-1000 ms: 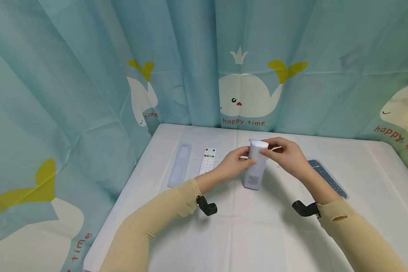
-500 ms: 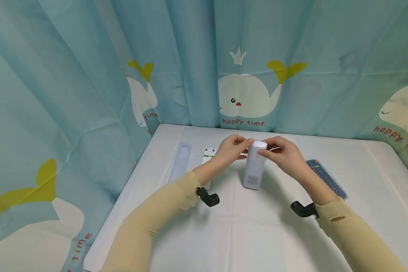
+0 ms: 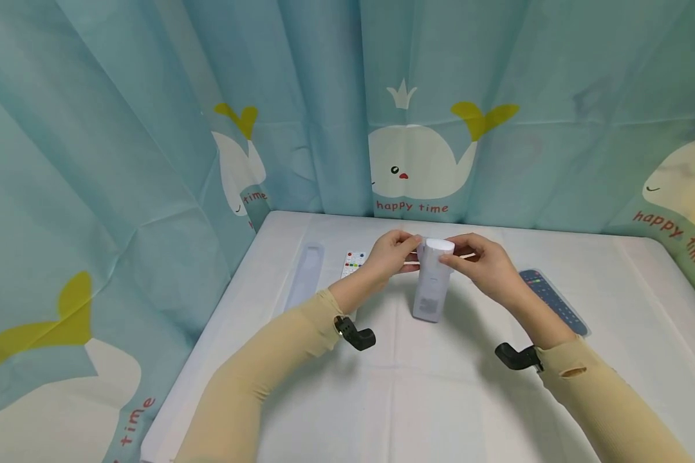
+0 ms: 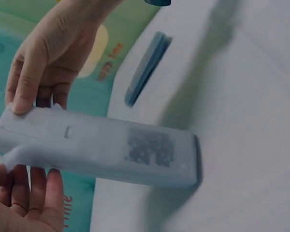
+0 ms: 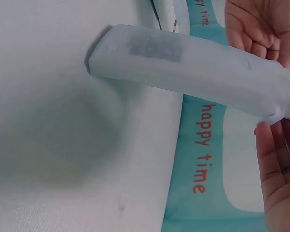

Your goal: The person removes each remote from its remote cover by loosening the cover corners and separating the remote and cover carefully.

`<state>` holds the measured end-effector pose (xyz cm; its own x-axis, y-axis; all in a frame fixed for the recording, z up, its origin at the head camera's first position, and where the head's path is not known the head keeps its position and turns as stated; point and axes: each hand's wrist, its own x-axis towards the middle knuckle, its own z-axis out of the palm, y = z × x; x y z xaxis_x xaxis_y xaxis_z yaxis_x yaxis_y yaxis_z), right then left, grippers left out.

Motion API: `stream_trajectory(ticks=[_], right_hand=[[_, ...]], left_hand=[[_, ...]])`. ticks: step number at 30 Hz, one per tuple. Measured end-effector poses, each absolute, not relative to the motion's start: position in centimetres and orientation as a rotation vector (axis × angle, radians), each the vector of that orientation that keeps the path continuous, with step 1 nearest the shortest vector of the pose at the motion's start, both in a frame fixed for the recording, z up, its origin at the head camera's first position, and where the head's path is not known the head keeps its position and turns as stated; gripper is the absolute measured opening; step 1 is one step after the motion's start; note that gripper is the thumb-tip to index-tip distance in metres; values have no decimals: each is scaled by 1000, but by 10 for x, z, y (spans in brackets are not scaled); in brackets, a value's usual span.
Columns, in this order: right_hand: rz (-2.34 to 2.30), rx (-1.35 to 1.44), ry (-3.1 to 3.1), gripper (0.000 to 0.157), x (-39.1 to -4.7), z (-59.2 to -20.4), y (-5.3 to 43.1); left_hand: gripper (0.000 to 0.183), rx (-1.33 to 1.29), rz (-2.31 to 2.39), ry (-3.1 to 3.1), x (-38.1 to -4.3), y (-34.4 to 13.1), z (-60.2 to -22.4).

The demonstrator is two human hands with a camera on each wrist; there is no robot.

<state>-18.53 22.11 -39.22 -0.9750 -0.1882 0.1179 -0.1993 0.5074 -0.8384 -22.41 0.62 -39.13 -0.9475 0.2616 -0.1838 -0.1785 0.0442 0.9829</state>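
A white remote control point(image 3: 440, 245) stands on end on the table inside a translucent sleeve point(image 3: 433, 292), with only its rounded white top showing bare. My left hand point(image 3: 390, 254) pinches the sleeve's edge at the upper left between thumb and fingers; in the left wrist view that edge is drawn out as a soft flap point(image 4: 21, 155). On the other side my right hand point(image 3: 483, 267) grips the upper end, thumb on the near face and fingers behind. A dark printed patch point(image 5: 154, 46) shows through the sleeve near its bottom end.
Left of the hands lies a flat translucent sleeve point(image 3: 305, 276), beside a white remote with coloured buttons point(image 3: 353, 262) partly hidden by the left forearm. A dark blue remote point(image 3: 553, 302) lies at the right. A whale-print curtain point(image 3: 324, 128) hangs behind the white table point(image 3: 440, 399).
My left hand has shifted from the remote's side up to the sleeve's top left edge, then slightly left with the edge pinched. The right hand keeps its grip.
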Motion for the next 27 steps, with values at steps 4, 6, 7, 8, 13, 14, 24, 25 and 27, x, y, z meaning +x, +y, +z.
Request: stream_trajectory(ticks=[4,6,7,8,13,14,24,25,27], right_hand=[[1511,346,-2725,46,-186,-393,221],[1507,346,-2727,45,-185,-392,221],[1503,346,-2726,45,-184,-391,221],[1501,347,-2725,44,-184,-391,221],[1513,346,-2701,43,-183,-389,219],[1519,347,-2696,42,-183,-389,219],[1557,390,-2687,44,-189,-388,219],[1554,394,-2690,45,-190,-388,219],[1537,396,-2697,49,-191,-388,220]], left_hand=[[22,25,1993,1969,-226,7,-397],[21,14,1998,1957,-227,8,-400],[20,10,1996,1958,-228,9,-401],[19,7,1990,1961,-229,9,-403],[17,37,1886,2052,-232,10,-414],[17,54,1842,2084,-232,10,-417],[13,154,1484,2195,-226,6,-431],[14,140,1501,2184,-225,6,-432],[14,120,1523,2180,-225,6,-433]])
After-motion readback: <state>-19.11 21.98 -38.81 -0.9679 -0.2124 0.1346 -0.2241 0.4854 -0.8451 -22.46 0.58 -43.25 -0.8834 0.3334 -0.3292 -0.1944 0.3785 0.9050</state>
